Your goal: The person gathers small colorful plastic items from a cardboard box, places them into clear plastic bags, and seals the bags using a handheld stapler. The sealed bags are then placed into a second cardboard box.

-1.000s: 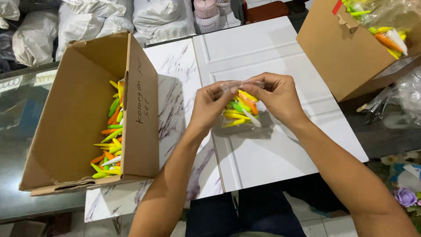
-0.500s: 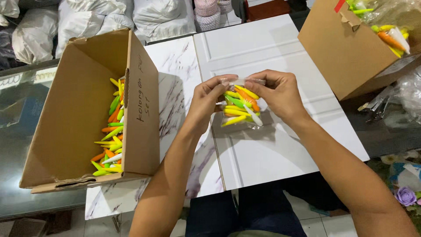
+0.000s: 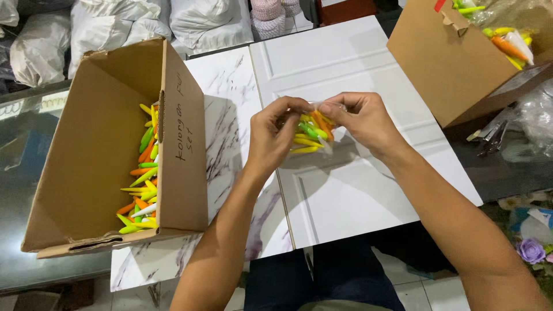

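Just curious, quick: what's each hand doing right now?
Left hand: closed, pinching the small clear bag of coloured pieces.
Right hand: closed, pinching the same bag's top.

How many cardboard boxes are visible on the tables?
2: one open cardboard box at the left, one cardboard box at the upper right, partly cut off.

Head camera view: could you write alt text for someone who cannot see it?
Left hand and right hand together hold a small clear bag of yellow, green and orange pieces above a white panelled board. An open cardboard box at left holds similar pieces.
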